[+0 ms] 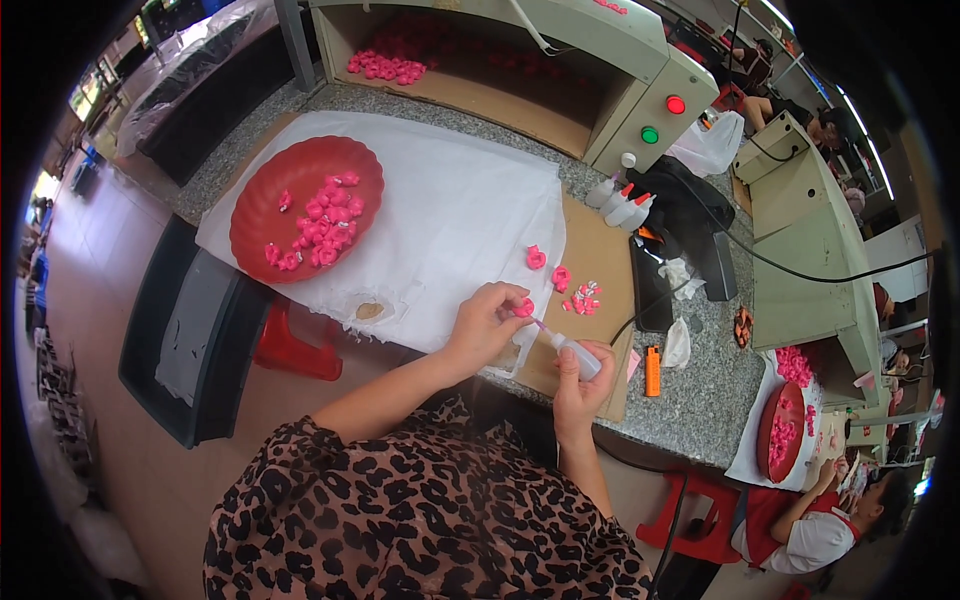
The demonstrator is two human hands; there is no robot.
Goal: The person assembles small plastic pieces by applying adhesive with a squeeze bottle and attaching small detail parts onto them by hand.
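My left hand point(486, 325) pinches a small pink moulded piece point(523, 308) between thumb and fingertips. In my right hand point(582, 388) is a translucent squeeze bottle point(579, 357), tilted so that its thin purplish nozzle points at the pink piece. Whether the tip touches it, I cannot tell. Just beyond my hands lie two loose pink pieces point(536, 257) and a little heap of smaller pink bits with silvery parts point(582, 297). To the left, a red scalloped plate point(275, 178) on white paper point(440, 200) bears several more pink pieces point(328, 222).
Behind the paper stands a pale open-fronted machine point(610, 140) with red and green lights and pink pieces inside. Several bottles point(628, 208), a black case point(655, 290), an orange lighter point(653, 372) and a black cable lie right. A dark bin point(165, 340) stands left; a co-worker point(815, 535) sits right.
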